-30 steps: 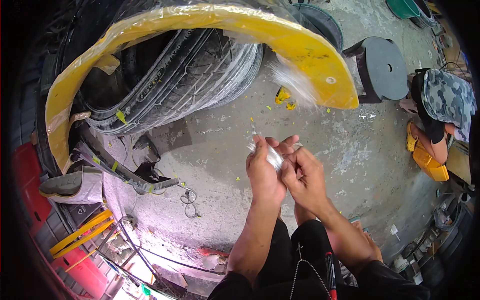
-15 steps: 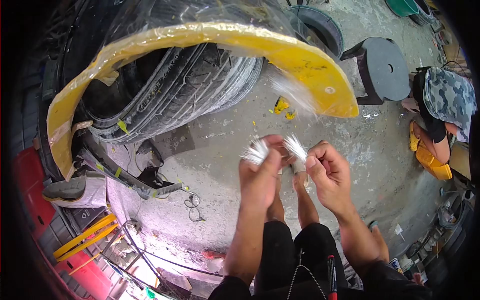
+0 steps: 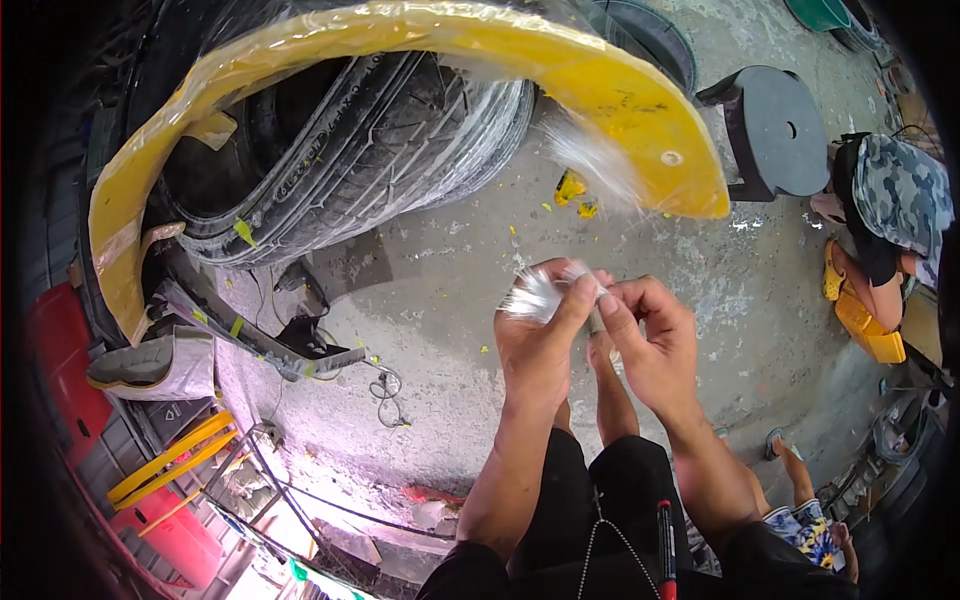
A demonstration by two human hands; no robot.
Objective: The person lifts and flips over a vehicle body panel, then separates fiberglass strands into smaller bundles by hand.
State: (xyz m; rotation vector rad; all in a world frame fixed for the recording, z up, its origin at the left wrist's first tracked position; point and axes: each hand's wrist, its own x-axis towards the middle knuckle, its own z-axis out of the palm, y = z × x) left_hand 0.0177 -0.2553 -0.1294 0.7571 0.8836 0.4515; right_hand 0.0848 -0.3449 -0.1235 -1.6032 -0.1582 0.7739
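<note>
My left hand (image 3: pixel 540 345) is closed around a tuft of white fibreglass strands (image 3: pixel 530 297), whose frayed ends fan out to the left. Thumb and fingers of my right hand (image 3: pixel 655 335) pinch a smaller bunch of the same strands (image 3: pixel 580 274), right against the left thumb. The fingertips of both hands meet, partly hiding where the two bunches lie. Beyond them curves a yellow wheel-arch panel (image 3: pixel 640 135) with a glossy clear film on its edge. Loose white fibres (image 3: pixel 595 165) hang from its inner edge at the right.
A dusty tyre (image 3: pixel 400 170) stands under the arch. To the right are a dark grey stool (image 3: pixel 785 130) and a crouching person in a camouflage top (image 3: pixel 905 185). Another person in patterned shorts (image 3: pixel 800 525) is behind my right arm. A trim piece (image 3: pixel 270 345) and cable (image 3: pixel 385 395) lie at left.
My right hand has moved left, bringing its bunch against my left hand's tuft. The view has shifted slightly, and a person in patterned shorts shows more at the lower right.
</note>
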